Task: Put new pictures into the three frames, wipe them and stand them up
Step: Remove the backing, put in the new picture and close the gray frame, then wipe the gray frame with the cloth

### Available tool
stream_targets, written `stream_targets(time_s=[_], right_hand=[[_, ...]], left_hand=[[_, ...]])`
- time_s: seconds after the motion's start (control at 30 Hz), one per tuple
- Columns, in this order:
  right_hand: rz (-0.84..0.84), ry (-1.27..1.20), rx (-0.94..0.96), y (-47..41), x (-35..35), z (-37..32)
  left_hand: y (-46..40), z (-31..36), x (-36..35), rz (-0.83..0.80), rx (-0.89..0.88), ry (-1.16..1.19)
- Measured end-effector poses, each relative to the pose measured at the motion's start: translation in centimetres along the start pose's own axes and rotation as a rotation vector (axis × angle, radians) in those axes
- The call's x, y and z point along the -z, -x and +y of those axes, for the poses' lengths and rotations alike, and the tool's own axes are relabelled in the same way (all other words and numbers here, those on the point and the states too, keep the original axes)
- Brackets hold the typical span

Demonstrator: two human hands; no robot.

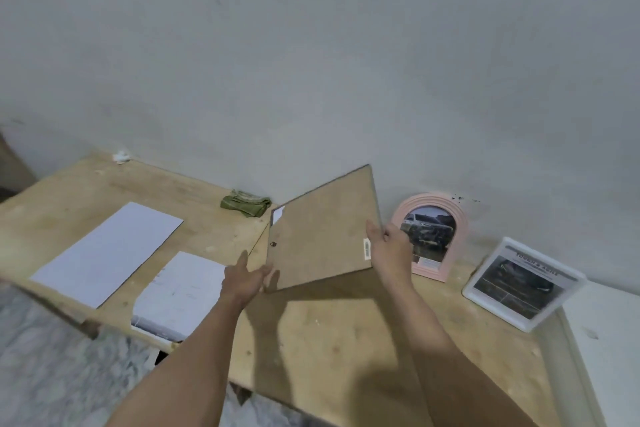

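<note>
I hold a large rectangular frame (322,232) above the wooden table (346,340), its brown backing board turned toward me. My right hand (389,246) grips its right edge, thumb on the board. My left hand (247,276) supports the lower left corner with straight fingers. A pink arched frame (431,236) with a car picture stands against the wall at the right. A white rectangular frame (523,282) with a printed picture leans further right. A green cloth (246,203) lies crumpled by the wall.
Two white sheets lie on the left of the table, a long one (107,253) and a printed one (180,293) overhanging the front edge. A white scrap (121,157) sits at the far left corner. The grey wall (311,62) runs behind.
</note>
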State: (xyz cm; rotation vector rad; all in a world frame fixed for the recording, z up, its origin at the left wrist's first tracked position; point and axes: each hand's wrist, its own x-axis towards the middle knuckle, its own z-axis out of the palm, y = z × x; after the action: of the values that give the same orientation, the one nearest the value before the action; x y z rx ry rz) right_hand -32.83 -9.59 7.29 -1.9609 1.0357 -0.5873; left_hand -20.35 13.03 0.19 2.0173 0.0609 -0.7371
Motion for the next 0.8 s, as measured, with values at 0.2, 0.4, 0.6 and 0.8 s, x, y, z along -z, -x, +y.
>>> stream_targets(time_s=[0.2,0.4,0.6,0.8], right_hand=[[0.108,0.364,0.692,3.4,-3.5,-6.4],[-0.108,0.414,0.994,8.2,-6.6,-7.3],[-0.301,0.289,0.69,7.3,-7.5,-7.1],[-0.512,0.393,0.111,4.0,-9.4,-5.3]], left_hand=[[7.0,10.0,-3.2,0.136,-0.444,0.381],[10.1,9.1,-0.5,0.61,-0.257,0.336],[10.7,0.0,7.5,0.758,-0.104,0.627],[12.6,-6.3,12.4,0.634,-0.066,0.794]])
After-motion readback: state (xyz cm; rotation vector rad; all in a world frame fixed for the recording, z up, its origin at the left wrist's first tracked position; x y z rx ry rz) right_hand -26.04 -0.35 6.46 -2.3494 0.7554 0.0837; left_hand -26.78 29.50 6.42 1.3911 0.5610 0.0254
